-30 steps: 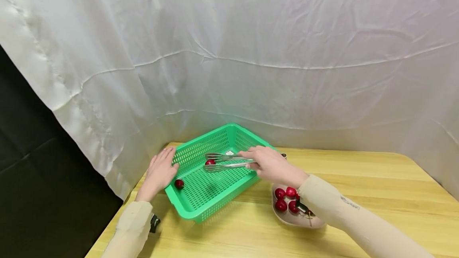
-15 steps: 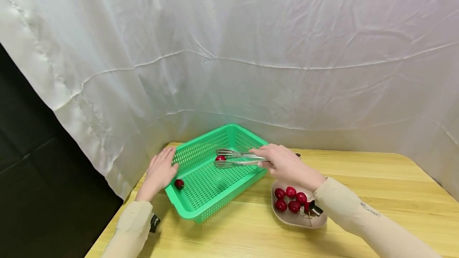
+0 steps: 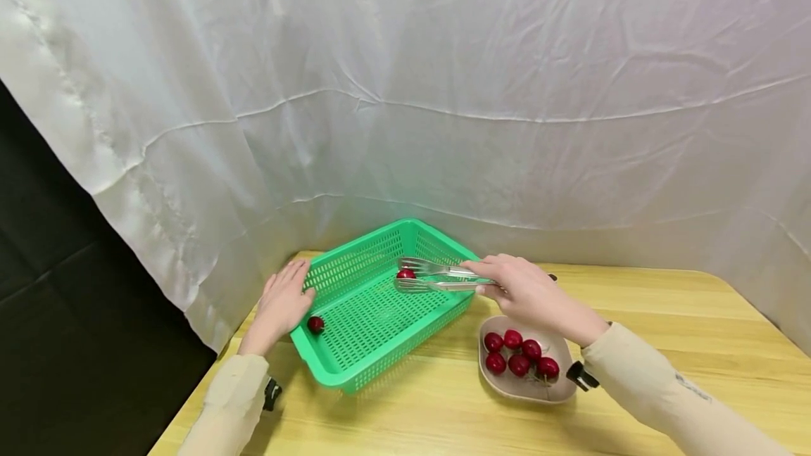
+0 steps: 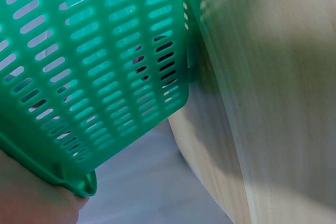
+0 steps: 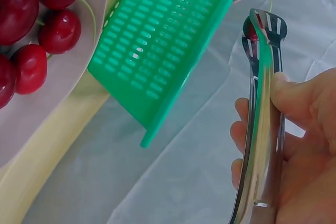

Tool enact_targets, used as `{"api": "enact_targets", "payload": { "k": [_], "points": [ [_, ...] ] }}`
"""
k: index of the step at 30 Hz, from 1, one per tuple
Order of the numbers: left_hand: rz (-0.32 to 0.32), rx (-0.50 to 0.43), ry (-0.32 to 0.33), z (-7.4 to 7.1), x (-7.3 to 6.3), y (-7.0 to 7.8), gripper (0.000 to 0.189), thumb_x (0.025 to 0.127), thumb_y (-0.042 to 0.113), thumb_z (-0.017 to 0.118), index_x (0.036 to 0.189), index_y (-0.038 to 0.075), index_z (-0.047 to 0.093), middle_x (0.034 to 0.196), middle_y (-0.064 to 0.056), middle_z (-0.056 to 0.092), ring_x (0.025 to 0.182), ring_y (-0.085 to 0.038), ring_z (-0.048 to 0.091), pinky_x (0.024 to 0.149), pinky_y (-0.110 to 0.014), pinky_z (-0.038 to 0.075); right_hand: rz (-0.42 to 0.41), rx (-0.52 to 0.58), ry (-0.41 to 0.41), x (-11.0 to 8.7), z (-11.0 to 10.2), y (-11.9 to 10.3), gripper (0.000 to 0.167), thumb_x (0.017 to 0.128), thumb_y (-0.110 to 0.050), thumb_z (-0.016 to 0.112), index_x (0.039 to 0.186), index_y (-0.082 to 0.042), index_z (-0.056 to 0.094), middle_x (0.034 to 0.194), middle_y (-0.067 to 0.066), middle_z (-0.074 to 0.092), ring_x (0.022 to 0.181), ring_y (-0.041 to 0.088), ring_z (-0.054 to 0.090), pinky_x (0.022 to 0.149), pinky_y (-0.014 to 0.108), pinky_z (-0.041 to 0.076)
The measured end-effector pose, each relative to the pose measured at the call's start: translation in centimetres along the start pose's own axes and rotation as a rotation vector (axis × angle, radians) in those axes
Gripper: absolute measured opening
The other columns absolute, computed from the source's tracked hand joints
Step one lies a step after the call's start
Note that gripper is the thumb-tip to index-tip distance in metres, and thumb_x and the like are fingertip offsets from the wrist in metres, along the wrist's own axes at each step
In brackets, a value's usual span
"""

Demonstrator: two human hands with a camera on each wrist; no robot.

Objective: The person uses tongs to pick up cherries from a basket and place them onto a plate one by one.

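Observation:
In the head view my right hand (image 3: pixel 522 295) holds metal tongs (image 3: pixel 446 286) over the far right part of a green plastic basket (image 3: pixel 380 364). A red cherry (image 3: pixel 406 274) is pinched between the slotted tong heads. The right wrist view shows the thumb on one arm of the tongs (image 5: pixel 262 140) and the fingers round the other; the cherry (image 5: pixel 250 29) is partly hidden by the near head. My left hand (image 3: pixel 281 305) grips the basket's left rim, thumb on the inner side. Another cherry (image 3: pixel 316 324) lies inside the basket near that hand.
A pinkish shallow dish (image 3: pixel 519 389) with several cherries (image 3: pixel 519 364) stands on the wooden table (image 3: pixel 665 343), right of the basket and below my right forearm. A pale curtain (image 3: pixel 443 125) hangs behind the table. A dark area (image 3: pixel 76 301) lies at the left.
My right hand has moved right, carrying the tongs and their cherry from the basket's middle towards its right end. More of the dish shows. The left hand and basket stay put.

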State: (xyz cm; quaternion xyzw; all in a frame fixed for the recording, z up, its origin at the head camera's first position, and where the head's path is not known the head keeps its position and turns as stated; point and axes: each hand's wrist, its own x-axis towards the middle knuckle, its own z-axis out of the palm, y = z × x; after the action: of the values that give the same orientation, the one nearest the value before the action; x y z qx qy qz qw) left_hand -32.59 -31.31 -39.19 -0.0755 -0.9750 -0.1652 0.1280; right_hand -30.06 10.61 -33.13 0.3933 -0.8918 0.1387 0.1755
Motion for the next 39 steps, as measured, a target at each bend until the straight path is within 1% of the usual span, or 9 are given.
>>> {"api": "enact_targets", "payload": {
  "k": [3,6,11,17,23,32,38,39],
  "points": [
    [0.005,0.006,0.001,-0.1,0.0,0.1,0.06,0.1,0.021,0.044,0.151,-0.005,0.028,0.156,-0.026,0.025,0.144,-0.044,0.018,0.115,-0.061,0.006,-0.003,-0.003,0.012,-0.5,-0.5,0.1,0.046,0.091,-0.01,0.069,0.136,-0.012,0.06,0.114,-0.001,0.067,0.089,0.015,0.058,0.074,0.034,0.048],
    [0.009,0.015,0.008,-0.2,0.1,0.2,0.059,0.1,0.021,0.044,0.151,-0.005,0.029,0.156,-0.026,0.026,0.144,-0.044,0.019,0.115,-0.061,0.007,0.004,-0.013,0.016,-1.2,-1.0,0.2,0.046,0.091,-0.009,0.07,0.136,-0.014,0.061,0.112,-0.003,0.067,0.085,0.013,0.055,0.072,0.033,0.047],
    [0.012,0.021,0.011,-0.2,0.1,0.1,0.058,0.1,0.02,0.045,0.15,-0.006,0.03,0.156,-0.026,0.027,0.144,-0.044,0.02,0.115,-0.061,0.008,0.022,-0.022,0.019,-2.6,-2.0,0.5,0.048,0.09,-0.008,0.071,0.136,-0.014,0.06,0.114,-0.002,0.067,0.082,0.01,0.052,0.069,0.032,0.045],
    [0.011,0.012,-0.001,-0.1,0.2,0.1,0.059,0.1,0.021,0.044,0.151,-0.005,0.029,0.156,-0.026,0.025,0.144,-0.044,0.018,0.115,-0.061,0.007,0.048,-0.032,0.022,-4.5,-3.1,0.9,0.049,0.087,-0.008,0.073,0.135,-0.013,0.062,0.117,-0.003,0.067,0.085,0.01,0.055,0.07,0.032,0.048],
    [0.011,0.02,-0.011,-0.2,0.3,-0.2,0.06,0.101,0.022,0.043,0.151,-0.006,0.027,0.157,-0.026,0.023,0.145,-0.044,0.016,0.115,-0.061,0.005,0.049,-0.061,0.062,-6.2,-3.8,1.3,0.049,0.085,-0.006,0.075,0.132,-0.012,0.064,0.12,0.001,0.067,0.092,0.014,0.061,0.072,0.036,0.05],
    [0.013,0.018,-0.01,-0.1,0.6,-0.4,0.06,0.1,0.022,0.044,0.151,-0.005,0.029,0.156,-0.027,0.026,0.144,-0.044,0.018,0.114,-0.062,0.008,0.071,-0.09,0.055,-8.7,-4.6,1.9,0.05,0.083,-0.006,0.076,0.131,-0.016,0.065,0.117,-0.003,0.067,0.098,0.016,0.063,0.076,0.04,0.052],
    [0.011,0.012,0.001,-0.1,0.7,-0.5,0.06,0.099,0.022,0.045,0.15,-0.005,0.031,0.155,-0.026,0.028,0.144,-0.043,0.019,0.114,-0.062,0.009,0.058,-0.124,0.073,-9.9,-4.5,2.2,0.05,0.08,-0.006,0.078,0.128,-0.015,0.067,0.112,-0.007,0.068,0.094,0.01,0.062,0.073,0.035,0.052],
    [0.011,0.01,-0.001,0.0,0.7,-0.4,0.06,0.099,0.022,0.044,0.151,-0.005,0.031,0.156,-0.026,0.027,0.144,-0.043,0.019,0.114,-0.061,0.009,0.054,-0.127,0.074,-10.2,-4.5,2.2,0.05,0.08,-0.005,0.078,0.128,-0.015,0.067,0.109,-0.009,0.067,0.091,0.009,0.061,0.072,0.034,0.052]
  ]
}}
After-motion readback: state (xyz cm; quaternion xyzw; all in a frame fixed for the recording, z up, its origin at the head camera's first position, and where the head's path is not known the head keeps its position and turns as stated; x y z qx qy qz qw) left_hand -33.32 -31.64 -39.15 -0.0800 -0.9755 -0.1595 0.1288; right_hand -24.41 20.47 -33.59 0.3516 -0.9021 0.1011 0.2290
